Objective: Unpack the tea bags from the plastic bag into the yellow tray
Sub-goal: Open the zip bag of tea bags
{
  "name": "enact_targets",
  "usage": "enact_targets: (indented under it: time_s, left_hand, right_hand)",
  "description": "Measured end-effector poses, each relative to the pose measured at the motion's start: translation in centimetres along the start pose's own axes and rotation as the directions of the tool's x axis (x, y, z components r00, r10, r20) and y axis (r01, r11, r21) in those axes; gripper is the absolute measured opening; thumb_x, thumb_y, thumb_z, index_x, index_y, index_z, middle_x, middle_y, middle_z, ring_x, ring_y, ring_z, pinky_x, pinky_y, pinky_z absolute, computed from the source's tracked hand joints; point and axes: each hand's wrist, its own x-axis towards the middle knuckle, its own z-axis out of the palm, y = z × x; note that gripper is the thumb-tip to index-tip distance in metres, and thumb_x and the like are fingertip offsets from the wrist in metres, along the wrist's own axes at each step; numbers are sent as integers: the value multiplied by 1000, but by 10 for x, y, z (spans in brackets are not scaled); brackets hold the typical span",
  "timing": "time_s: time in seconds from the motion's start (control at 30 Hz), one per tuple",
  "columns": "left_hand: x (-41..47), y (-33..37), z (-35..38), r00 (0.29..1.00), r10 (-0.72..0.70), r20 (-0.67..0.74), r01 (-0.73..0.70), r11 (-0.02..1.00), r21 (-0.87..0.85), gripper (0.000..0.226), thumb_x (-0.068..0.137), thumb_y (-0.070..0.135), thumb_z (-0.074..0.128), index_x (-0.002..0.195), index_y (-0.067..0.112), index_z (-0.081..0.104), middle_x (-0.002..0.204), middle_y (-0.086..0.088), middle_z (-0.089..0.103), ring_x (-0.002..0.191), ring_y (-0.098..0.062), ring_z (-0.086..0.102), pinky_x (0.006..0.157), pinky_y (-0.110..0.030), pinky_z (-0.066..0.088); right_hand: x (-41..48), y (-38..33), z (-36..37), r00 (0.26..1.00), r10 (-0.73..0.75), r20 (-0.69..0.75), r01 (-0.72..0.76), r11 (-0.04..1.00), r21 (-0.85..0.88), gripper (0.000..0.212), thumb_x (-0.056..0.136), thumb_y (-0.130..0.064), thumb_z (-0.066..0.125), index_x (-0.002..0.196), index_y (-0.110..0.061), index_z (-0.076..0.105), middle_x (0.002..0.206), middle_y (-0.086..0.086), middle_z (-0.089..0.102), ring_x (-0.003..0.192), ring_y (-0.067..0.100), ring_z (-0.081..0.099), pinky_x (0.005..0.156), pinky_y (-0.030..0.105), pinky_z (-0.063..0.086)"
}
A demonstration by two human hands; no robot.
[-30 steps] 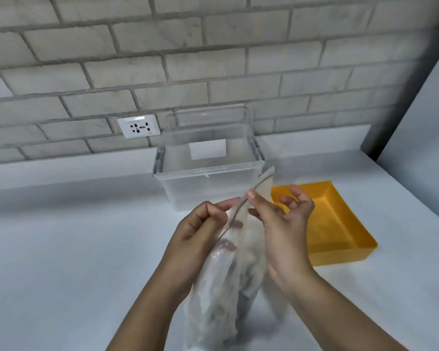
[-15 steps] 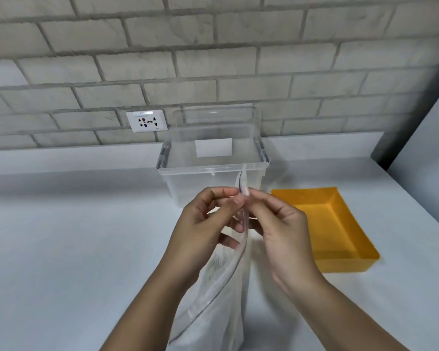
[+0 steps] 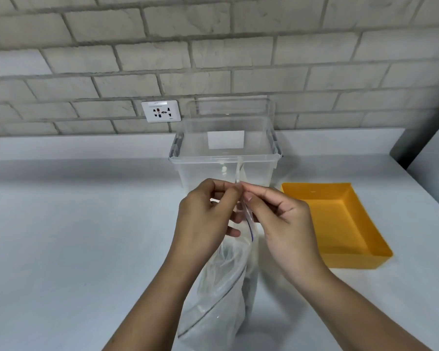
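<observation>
Counter [image 3: 74, 236]: white, brick wall behind.
Left grip [image 3: 203, 216], right grip [image 3: 284, 221]: pinching plastic bag [image 3: 221, 300] seal.
Yellow tray [image 3: 335, 219]: right of grips, no tea bags yet.

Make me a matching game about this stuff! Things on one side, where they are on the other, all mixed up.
1. plastic bag
2. yellow tray
3. clear box
4. socket

A. on the brick wall
B. pinched by left hand and right hand
C. empty, at the right of the table
D. straight behind the hands

Pairs: 1-B, 2-C, 3-D, 4-A
</observation>
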Motion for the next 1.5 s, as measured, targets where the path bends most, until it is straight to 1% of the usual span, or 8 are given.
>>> enact_targets:
  time_s: [0.17, 0.37, 0.6, 0.83, 1.0, 1.13, 1.33, 1.5]
  left_hand:
    - [0, 0, -3, 996, 86, -11, -86, 996, 31, 13, 95, 15, 64, 88, 12, 75, 71, 3, 73, 65, -9, 71, 54, -26, 58]
    - [-3, -2, -2, 999, 51, -9, -51, 998, -25, 16, 89, 30, 73, 91, 15, 77, 76, 3, 75, 68, -8, 70, 58, -25, 59]
    - [-2, -5, 0, 999, 20, -39, -21, 1000, -19, 15, 92, 16, 68, 81, 14, 77, 69, 1, 74, 66, -11, 72, 61, -27, 61]
    - [-5, -6, 3, 996, 42, -82, -45, 999, -28, 12, 90, 13, 67, 81, 14, 75, 67, -2, 75, 64, -18, 74, 64, -33, 63]
    - [-7, -5, 3, 998, 68, 3, -68, 997, 30, 8, 85, 10, 69, 85, 17, 74, 72, 0, 75, 71, -20, 74, 71, -36, 63]
    - [-6, -4, 1, 1000, -7, 17, 8, 999, -46, 8, 88, 6, 66, 89, 11, 72, 76, -5, 75, 74, -20, 74, 70, -36, 64]
    - [-5, -4, 3, 999, 53, 11, -53, 999, -5, 8, 91, 17, 69, 85, 16, 73, 75, -2, 76, 74, -20, 75, 69, -35, 63]
    - [-6, -6, 5, 1000, 16, -3, -16, 997, -73, 8, 92, 15, 69, 88, 14, 75, 79, -3, 78, 77, -21, 76, 67, -28, 62]
  right_hand:
    - [5, -1, -2, 1000, -12, 11, 11, 999, 40, 20, 91, -7, 62, 107, -16, 72, 95, -3, 75, 91, 16, 71, 80, 23, 55]
    - [8, -3, -3, 999, -27, 20, 26, 998, 55, 24, 86, -2, 68, 106, -15, 72, 86, -1, 75, 82, 9, 69, 70, 15, 51]
    - [11, 2, -7, 996, 62, 71, -72, 987, 145, 25, 84, 3, 67, 100, -15, 71, 81, -1, 72, 79, 6, 68, 72, 14, 51]
    - [6, 1, -4, 978, 182, 100, -199, 958, 207, 21, 93, -7, 60, 112, -10, 66, 102, 12, 72, 94, 21, 70, 78, 23, 54]
    - [15, -5, -4, 987, 154, 49, -158, 984, 83, 12, 91, -11, 63, 102, -7, 67, 86, 10, 72, 68, 14, 68, 59, 23, 52]
    - [20, -6, -10, 996, 71, 53, -69, 997, -34, 6, 89, -9, 66, 90, -8, 72, 78, 1, 73, 70, 19, 70, 61, 26, 56]
    - [19, -13, -6, 993, 95, 70, -96, 995, 11, 12, 88, -17, 69, 86, -6, 66, 71, 4, 71, 63, 18, 70, 57, 28, 55]
    - [24, -11, -11, 987, 151, 56, -154, 987, 47, 12, 92, -7, 59, 82, -1, 63, 66, 6, 67, 58, 15, 65, 56, 26, 54]
